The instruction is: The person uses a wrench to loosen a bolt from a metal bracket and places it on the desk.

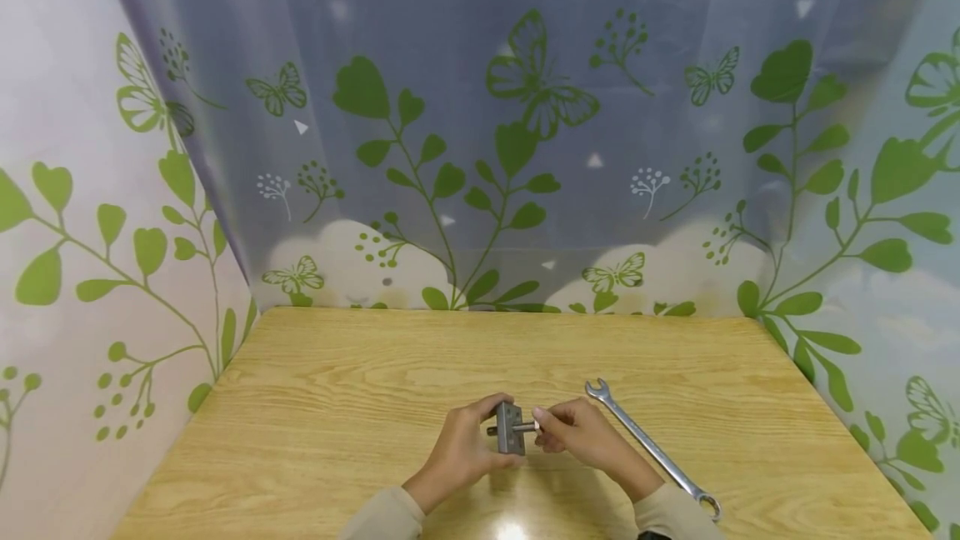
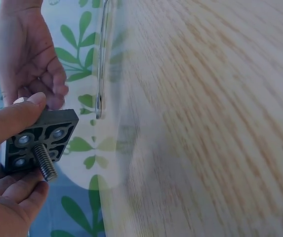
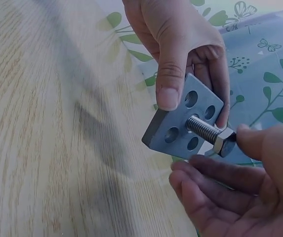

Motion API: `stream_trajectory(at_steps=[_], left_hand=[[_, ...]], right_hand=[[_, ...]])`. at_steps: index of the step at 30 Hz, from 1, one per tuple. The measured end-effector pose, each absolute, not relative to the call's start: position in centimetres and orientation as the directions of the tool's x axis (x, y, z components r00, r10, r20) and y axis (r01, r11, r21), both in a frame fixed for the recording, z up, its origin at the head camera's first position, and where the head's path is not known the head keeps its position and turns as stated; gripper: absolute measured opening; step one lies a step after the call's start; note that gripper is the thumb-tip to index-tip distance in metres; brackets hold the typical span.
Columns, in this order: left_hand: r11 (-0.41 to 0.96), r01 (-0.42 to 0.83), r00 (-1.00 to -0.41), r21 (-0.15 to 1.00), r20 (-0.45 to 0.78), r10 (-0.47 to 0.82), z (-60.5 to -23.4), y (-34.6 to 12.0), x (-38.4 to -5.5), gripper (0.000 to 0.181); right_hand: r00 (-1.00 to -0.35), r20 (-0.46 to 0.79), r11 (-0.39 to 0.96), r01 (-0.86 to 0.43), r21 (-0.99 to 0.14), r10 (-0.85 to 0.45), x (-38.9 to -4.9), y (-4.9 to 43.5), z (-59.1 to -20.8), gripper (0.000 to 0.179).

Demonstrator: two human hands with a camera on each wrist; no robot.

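Observation:
My left hand (image 1: 461, 444) grips a square grey metal plate (image 1: 510, 429) by its edges, thumb on one side and fingers on the other. Round holes sit near the plate's corners, and a hex bolt (image 3: 205, 129) runs through its middle. In the left wrist view the bolt's threaded end (image 2: 43, 162) sticks out of the ribbed back face. A length of thread also shows between the plate and the hex head (image 3: 225, 142). My right hand (image 1: 588, 436) holds the bolt at its head, the thumb against it and the other fingers curled below. Both hands are above the table.
A long combination wrench (image 1: 652, 446) lies slantwise on the wooden table (image 1: 360, 382), to the right of and partly behind my right hand. Printed curtains (image 1: 450, 148) with leaves and butterflies stand along the back and both sides.

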State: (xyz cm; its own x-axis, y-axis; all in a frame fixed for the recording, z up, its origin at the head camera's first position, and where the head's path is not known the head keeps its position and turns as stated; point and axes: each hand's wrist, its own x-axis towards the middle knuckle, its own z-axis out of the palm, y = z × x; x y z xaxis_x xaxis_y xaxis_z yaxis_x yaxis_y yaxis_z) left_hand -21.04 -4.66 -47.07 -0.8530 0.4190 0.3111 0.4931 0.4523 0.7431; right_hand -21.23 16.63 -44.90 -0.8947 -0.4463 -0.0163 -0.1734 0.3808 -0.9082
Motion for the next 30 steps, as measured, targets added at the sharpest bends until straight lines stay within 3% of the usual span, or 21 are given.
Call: stream_trajectory(at_steps=[4,9,24,30], left_hand=[[0.454,0.490,-0.855,0.744,0.306,0.419,-47.08,-4.73,-21.00,0.071],[0.455,0.483,-0.858,0.748,0.303,0.414,-47.12,-4.79,-21.00,0.069],[0.466,0.477,-0.863,0.745,0.295,0.410,-46.91,-4.89,-20.92,0.070],[0.469,0.479,-0.862,0.742,0.295,0.413,-47.08,-5.01,-20.99,0.071]], right_hand=[[-0.888,-0.039,0.388,-0.160,-0.907,-0.458,-21.16,16.60,-44.86,0.037],[-0.892,0.059,0.445,-0.280,-0.851,-0.449,-21.14,16.63,-44.83,0.017],[-0.878,0.091,0.381,-0.294,-0.877,-0.470,-21.05,16.57,-44.61,0.022],[-0.891,0.034,0.403,-0.239,-0.884,-0.453,-21.08,16.48,-44.63,0.038]])
